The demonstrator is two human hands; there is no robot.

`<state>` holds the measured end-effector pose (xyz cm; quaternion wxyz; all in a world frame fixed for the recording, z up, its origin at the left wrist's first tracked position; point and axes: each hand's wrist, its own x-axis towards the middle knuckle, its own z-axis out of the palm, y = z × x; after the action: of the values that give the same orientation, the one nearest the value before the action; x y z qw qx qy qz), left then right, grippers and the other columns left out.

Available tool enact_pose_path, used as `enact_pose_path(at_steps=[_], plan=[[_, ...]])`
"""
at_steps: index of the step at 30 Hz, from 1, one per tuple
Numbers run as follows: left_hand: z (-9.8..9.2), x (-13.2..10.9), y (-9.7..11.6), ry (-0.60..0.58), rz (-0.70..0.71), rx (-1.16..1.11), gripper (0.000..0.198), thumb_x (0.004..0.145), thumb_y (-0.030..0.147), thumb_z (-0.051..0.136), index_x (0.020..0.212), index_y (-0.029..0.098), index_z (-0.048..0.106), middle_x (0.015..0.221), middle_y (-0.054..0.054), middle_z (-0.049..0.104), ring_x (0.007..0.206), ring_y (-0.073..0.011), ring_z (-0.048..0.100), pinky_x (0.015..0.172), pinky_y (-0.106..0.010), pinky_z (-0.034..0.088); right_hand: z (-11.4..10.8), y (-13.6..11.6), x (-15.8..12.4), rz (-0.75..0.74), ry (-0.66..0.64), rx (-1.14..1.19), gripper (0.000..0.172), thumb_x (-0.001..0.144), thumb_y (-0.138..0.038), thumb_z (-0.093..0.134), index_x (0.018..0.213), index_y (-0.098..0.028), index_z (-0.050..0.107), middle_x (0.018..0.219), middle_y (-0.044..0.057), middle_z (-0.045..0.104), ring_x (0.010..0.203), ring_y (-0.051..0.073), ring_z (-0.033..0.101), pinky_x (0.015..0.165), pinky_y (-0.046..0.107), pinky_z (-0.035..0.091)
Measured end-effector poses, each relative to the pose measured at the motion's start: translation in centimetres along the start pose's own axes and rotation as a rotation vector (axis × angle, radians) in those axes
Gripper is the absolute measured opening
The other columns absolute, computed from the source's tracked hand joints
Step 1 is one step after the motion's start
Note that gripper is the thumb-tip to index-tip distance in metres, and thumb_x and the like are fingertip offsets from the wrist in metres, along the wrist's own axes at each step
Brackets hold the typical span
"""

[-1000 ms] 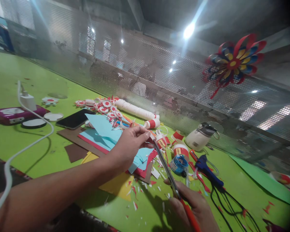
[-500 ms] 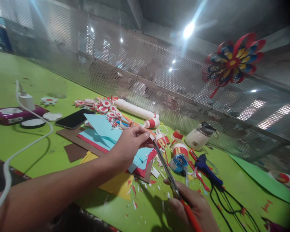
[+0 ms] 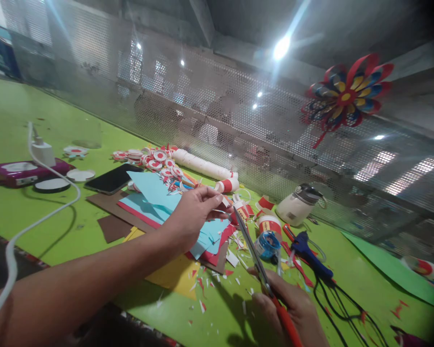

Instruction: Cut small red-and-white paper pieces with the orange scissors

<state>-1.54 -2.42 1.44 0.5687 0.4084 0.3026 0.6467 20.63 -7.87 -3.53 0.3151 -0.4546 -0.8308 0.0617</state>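
Note:
My left hand [image 3: 195, 214] is held above a pile of coloured paper sheets [image 3: 155, 202], its thumb and fingers pinched on a small white and red paper piece [image 3: 224, 201]. My right hand [image 3: 289, 308] at the bottom edge grips red-handled scissors [image 3: 260, 270]. Their blades point up towards the paper piece, the tips just right of my left fingers. Small paper cuttings [image 3: 217, 284] lie on the green table [image 3: 29, 226] under both hands.
A blue glue gun [image 3: 309, 250] with a black cord, a blue tape roll [image 3: 267, 245], red and white paper cups [image 3: 271, 224] and a white jar [image 3: 296, 205] lie to the right. A phone [image 3: 112, 178], white charger [image 3: 41, 152] and paper discs [image 3: 155, 159] are left. A paper flower [image 3: 347, 94] hangs on the mesh wall.
The scissor tips have drawn slightly away to the right of the paper piece. My left hand has turned a little, still pinching it.

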Motion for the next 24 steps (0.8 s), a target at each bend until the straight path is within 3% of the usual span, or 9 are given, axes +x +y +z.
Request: enact_pose_path(at_steps=[13, 24], plan=[[-0.47, 0.38, -0.41, -0.01, 0.01, 0.131, 0.014, 0.074, 0.028, 0.059, 0.071, 0.015, 0.053, 0.073, -0.003, 0.06, 0.068, -0.0127, 0.056, 0.069, -0.031, 0.045, 0.31, -0.72, 0.56, 0.13, -0.047, 0.078, 0.031, 0.079, -0.039, 0.052, 0.094, -0.015, 0.066, 0.057, -0.001, 0.06, 0.05, 0.014, 0.055, 0.05, 0.021, 0.045], [-0.28, 0.14, -0.41, -0.035, 0.034, 0.115, 0.013, 0.073, 0.026, 0.059, 0.07, 0.014, 0.054, 0.069, -0.001, 0.056, 0.068, -0.0122, 0.053, 0.068, -0.029, 0.044, 0.07, -0.58, 0.6, 0.046, -0.079, -0.013, 0.031, 0.08, -0.037, 0.052, 0.096, -0.015, 0.068, 0.066, 0.003, 0.066, 0.05, 0.014, 0.057, 0.052, 0.022, 0.049]])
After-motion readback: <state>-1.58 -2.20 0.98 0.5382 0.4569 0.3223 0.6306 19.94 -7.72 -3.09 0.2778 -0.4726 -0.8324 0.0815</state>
